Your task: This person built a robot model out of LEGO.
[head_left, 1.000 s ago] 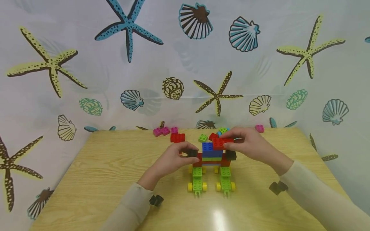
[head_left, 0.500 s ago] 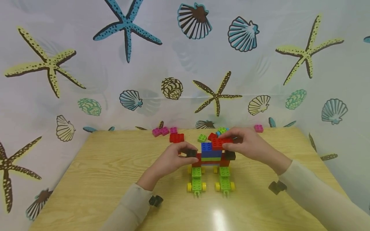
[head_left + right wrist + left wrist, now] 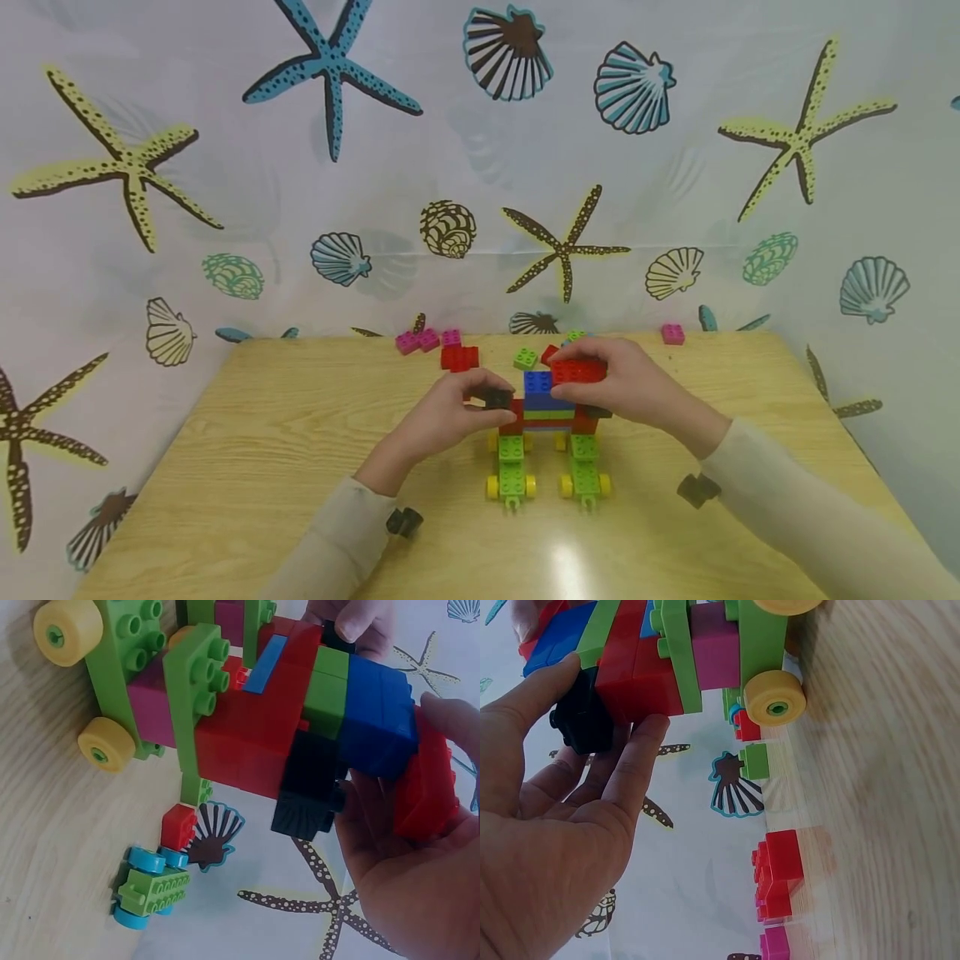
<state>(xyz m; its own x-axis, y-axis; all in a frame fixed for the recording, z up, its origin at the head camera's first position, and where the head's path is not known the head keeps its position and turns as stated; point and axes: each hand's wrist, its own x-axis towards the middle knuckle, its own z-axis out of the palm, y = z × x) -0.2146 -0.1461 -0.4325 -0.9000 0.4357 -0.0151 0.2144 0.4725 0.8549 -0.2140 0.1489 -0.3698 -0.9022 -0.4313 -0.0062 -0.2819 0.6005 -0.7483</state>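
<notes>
A toy-brick build stands on the table, with paired green wheeled bases (image 3: 512, 477) at the bottom, red bricks (image 3: 641, 682) above them and blue bricks (image 3: 379, 712) near the top. My left hand (image 3: 442, 421) holds the build's left side, thumb and fingers about a black brick (image 3: 585, 716) there. At the top, my right hand (image 3: 637, 387) grips a long red brick (image 3: 427, 776), which sits on the blue bricks and overhangs to the right. Another black brick (image 3: 311, 784) juts from the right side, partly hidden by my right hand in the head view.
Loose red bricks (image 3: 460, 358) and pink bricks (image 3: 417, 341) lie at the table's back. A green brick (image 3: 526, 358) and a small green car base with blue wheels (image 3: 154, 889) are behind the build. One pink brick (image 3: 672, 334) lies back right. A patterned cloth hangs behind.
My right hand has shifted left along the red brick, its thumb now across the brick's front near the left end. The left hand and the build stay put.
</notes>
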